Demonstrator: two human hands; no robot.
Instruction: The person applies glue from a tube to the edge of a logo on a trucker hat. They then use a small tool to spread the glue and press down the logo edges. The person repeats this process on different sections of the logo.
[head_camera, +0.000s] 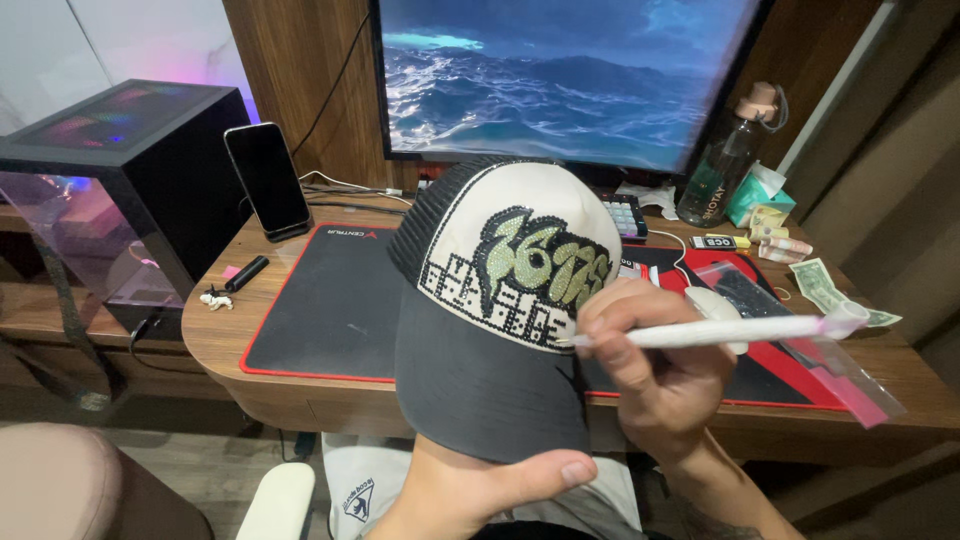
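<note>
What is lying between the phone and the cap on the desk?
In the head view, only the black mat and a cable lie between the phone and the cap.

Desk (215, 335): wood, rounded front-left corner, set against a dark wood-panelled wall (300, 70).
Mat (320, 310): black with red border, covers most of the desk's middle.
Monitor (560, 75): at the back edge, shows blue sea waves.
Computer case (120, 190): black, glass side, pink and blue glow inside; stands on a lower shelf off the desk's left edge.
Phone (268, 180): dark screen, propped upright near the back-left corner.
Bottle (725, 160): clear, pink cap, back-right corner, beside a green tissue pack (758, 195).
Banknotes (820, 285): at the right edge.
Keyboard (625, 215): part shows under the monitor.
Floor (210, 470): grey wood planks.
Chair arm (275, 500): white, below the front edge.
</note>
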